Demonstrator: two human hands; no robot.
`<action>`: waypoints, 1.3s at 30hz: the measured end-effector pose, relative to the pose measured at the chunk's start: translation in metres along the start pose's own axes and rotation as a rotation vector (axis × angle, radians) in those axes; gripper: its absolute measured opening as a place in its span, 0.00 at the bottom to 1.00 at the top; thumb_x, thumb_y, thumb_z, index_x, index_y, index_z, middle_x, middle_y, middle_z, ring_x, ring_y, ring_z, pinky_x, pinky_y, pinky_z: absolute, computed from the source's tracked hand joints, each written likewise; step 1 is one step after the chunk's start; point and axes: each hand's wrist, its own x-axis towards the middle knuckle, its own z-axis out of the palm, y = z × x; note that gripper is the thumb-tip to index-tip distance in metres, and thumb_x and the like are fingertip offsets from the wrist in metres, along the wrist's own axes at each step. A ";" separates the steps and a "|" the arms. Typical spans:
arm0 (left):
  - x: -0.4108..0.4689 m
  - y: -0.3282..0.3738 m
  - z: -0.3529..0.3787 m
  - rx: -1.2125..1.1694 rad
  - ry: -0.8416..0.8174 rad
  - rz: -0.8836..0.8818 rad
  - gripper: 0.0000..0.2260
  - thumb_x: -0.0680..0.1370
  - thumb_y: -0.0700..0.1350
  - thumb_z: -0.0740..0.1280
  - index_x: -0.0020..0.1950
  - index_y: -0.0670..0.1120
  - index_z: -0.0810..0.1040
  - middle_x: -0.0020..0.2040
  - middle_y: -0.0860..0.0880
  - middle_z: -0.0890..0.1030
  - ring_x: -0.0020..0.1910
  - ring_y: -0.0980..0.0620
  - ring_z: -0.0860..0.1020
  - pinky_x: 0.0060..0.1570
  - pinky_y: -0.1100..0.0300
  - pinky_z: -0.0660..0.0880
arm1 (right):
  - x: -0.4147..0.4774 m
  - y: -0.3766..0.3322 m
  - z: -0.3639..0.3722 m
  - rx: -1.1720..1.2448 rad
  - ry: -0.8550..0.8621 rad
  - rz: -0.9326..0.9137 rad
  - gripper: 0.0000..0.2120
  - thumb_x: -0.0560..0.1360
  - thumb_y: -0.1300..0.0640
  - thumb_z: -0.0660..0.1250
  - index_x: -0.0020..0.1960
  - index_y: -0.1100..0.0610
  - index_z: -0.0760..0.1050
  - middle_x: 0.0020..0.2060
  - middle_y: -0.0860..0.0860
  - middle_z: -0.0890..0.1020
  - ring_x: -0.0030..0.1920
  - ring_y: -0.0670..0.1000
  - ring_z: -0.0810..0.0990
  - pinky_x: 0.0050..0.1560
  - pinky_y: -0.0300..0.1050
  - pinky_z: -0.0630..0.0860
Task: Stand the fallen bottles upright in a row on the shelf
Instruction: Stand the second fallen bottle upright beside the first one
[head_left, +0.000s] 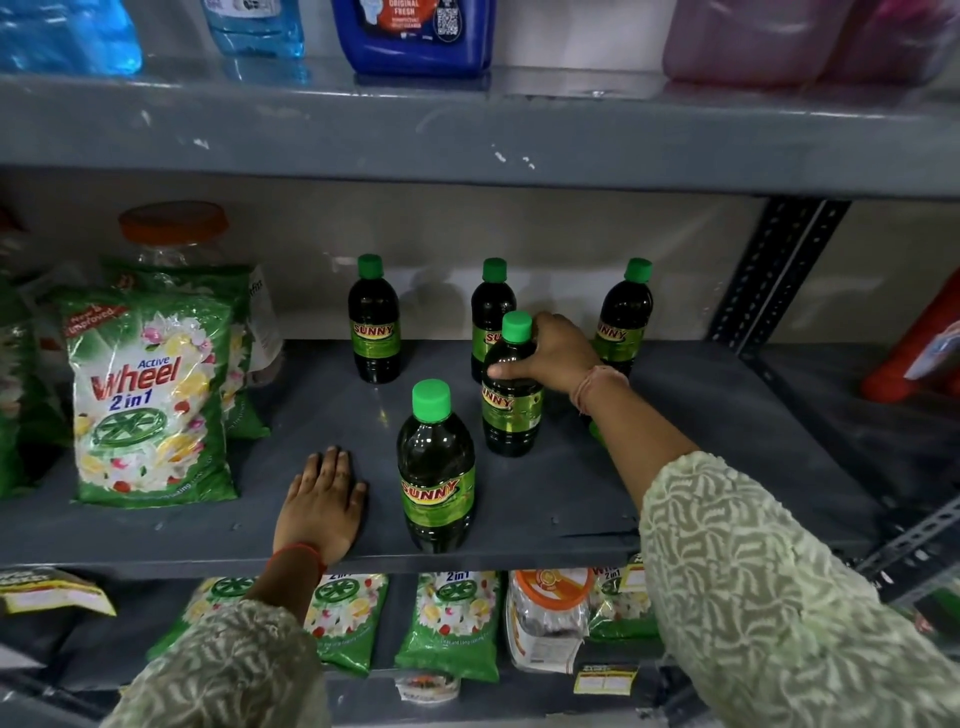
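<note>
The full, likely heavy and slick bottle (510, 384) is clasped at its shoulder by the right hand (553, 353); the left hand (322, 501) lies flat and empty on the shelf (597, 499).

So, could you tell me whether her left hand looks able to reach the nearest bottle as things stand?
Probably yes. The left hand lies flat on the shelf just beside the nearest bottle, with only bare shelf between them. The right hand is busy gripping another bottle further back.
</note>
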 end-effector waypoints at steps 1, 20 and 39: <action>0.001 0.001 -0.001 0.000 0.002 0.001 0.25 0.80 0.51 0.47 0.75 0.44 0.46 0.78 0.46 0.48 0.77 0.47 0.46 0.76 0.52 0.47 | 0.000 0.000 -0.004 0.040 -0.020 -0.007 0.28 0.59 0.53 0.79 0.55 0.61 0.75 0.55 0.59 0.79 0.55 0.58 0.78 0.59 0.53 0.75; 0.014 0.003 -0.012 -0.001 0.005 -0.005 0.25 0.80 0.51 0.47 0.75 0.44 0.46 0.78 0.47 0.47 0.77 0.48 0.45 0.76 0.53 0.45 | -0.038 -0.005 -0.019 0.066 -0.089 -0.046 0.24 0.61 0.60 0.77 0.56 0.59 0.76 0.56 0.56 0.82 0.57 0.54 0.78 0.61 0.50 0.73; -0.004 0.002 0.003 0.002 0.004 0.009 0.25 0.80 0.50 0.48 0.75 0.43 0.47 0.78 0.46 0.48 0.77 0.47 0.46 0.76 0.52 0.47 | -0.026 0.104 -0.040 -0.003 0.049 0.349 0.50 0.47 0.20 0.62 0.60 0.51 0.71 0.61 0.57 0.77 0.61 0.61 0.75 0.64 0.58 0.70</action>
